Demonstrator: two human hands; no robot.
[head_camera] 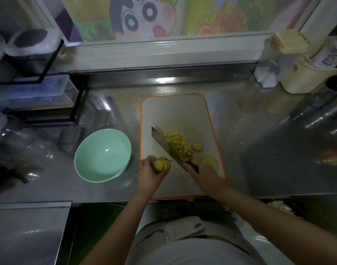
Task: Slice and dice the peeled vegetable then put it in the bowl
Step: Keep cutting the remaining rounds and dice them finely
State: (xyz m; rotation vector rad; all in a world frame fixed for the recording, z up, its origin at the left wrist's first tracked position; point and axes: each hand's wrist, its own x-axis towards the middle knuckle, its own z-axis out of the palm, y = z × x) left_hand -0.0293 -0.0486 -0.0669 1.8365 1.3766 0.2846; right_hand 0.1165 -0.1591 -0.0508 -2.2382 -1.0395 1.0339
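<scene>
My left hand (150, 172) grips sliced potato (162, 165) | my right hand (203, 174) grips knife (169, 148) beside diced pile (178, 143) on board (173, 111) | bowl (102, 155) left

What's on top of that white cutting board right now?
A pile of diced pieces beside the knife, some loose round slices, and a stack of slices in the left hand. The right hand on the knife handle hides part of one slice.

A home kitchen. A stainless-steel surface (259, 142) carries an orange-rimmed cutting board (173, 111) and a green bowl (102, 155) at 9 o'clock. Clear storage tubs (30, 88) stand at 10 o'clock, a cream container (301, 77) at 2 o'clock, a cartoon picture (140, 16) at 12 o'clock.
</scene>
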